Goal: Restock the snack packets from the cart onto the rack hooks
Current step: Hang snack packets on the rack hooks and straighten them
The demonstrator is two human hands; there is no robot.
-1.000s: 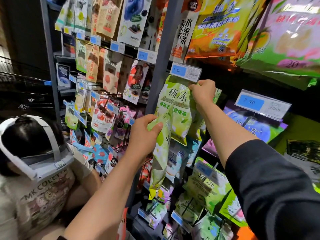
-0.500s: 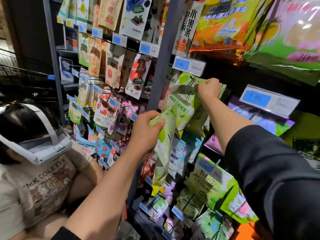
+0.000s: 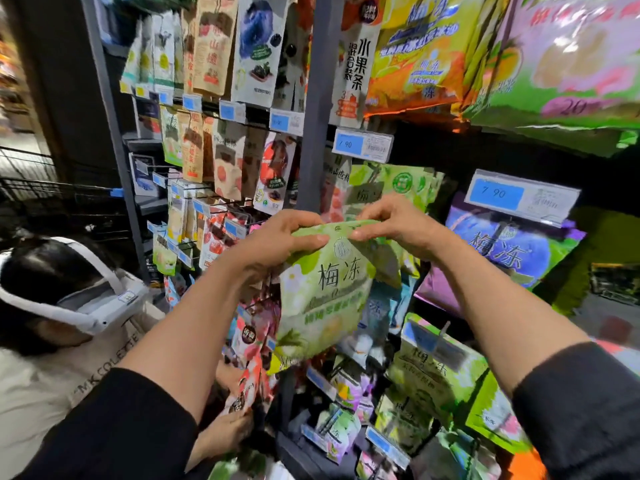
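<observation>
From the head camera, both hands are raised in front of the rack, and each one pinches the top edge of a green snack packet (image 3: pixel 323 292). The left hand (image 3: pixel 277 237) has its fingers curled over the packet's upper left corner, with the thumb pressed on the front. The right hand (image 3: pixel 394 223) pinches the upper right part of the same edge between thumb and fingertips. The packet hangs down from the two hands, tilted a little, in front of the rack's grey upright post (image 3: pixel 313 109) and clear of the hooks.

Just behind the right hand, more green packets (image 3: pixel 398 183) hang on a hook under a blue price tag (image 3: pixel 362 144). At the right side of the rack a purple packet (image 3: pixel 509 251) hangs under another price tag (image 3: pixel 519 199). Larger orange and green bags (image 3: pixel 426 53) hang along the rack's top right.

At the lower left a second person (image 3: pixel 52 358) in a light shirt, with a white headset (image 3: pixel 90 299) on, holds a small red packet (image 3: pixel 247 382) by the rack's lower hooks.
</observation>
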